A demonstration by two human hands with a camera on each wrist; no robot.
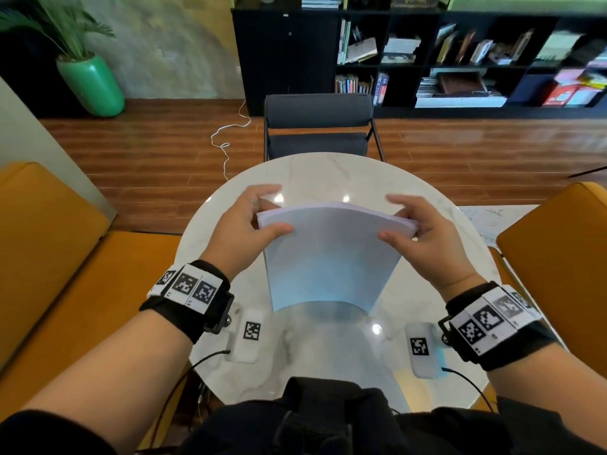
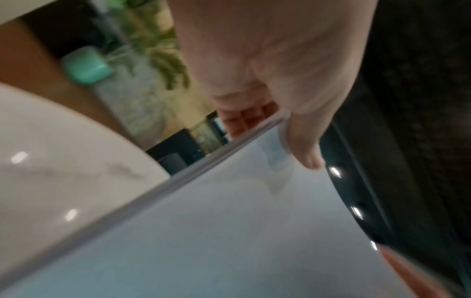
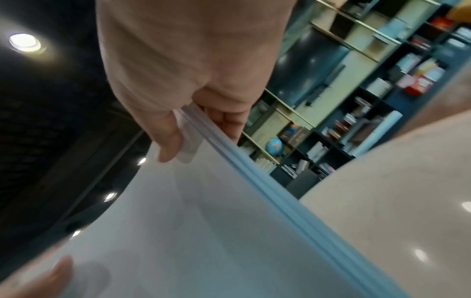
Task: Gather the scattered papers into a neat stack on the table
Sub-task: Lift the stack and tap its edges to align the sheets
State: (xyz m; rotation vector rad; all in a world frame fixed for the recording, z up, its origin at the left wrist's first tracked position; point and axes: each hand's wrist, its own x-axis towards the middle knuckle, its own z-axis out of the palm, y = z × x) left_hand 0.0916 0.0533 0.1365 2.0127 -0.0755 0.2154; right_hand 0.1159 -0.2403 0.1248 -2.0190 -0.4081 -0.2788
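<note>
Behind your round marble table [image 1: 427, 205] a dark chair [image 1: 317, 126] and a black bookshelf [image 1: 460, 54] are standing. You are holding the stack of papers [image 1: 328, 254] upright, bowed toward you, its lower edge meeting the tabletop. Your left hand [image 1: 244, 224] is pinching the top left corner (thumb in front, fingers behind), and your right hand [image 1: 423, 234] is pinching the top right corner likewise.

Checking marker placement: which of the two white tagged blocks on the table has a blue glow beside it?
The tagged block by the right wrist; the one by the left wrist shows none.
</note>
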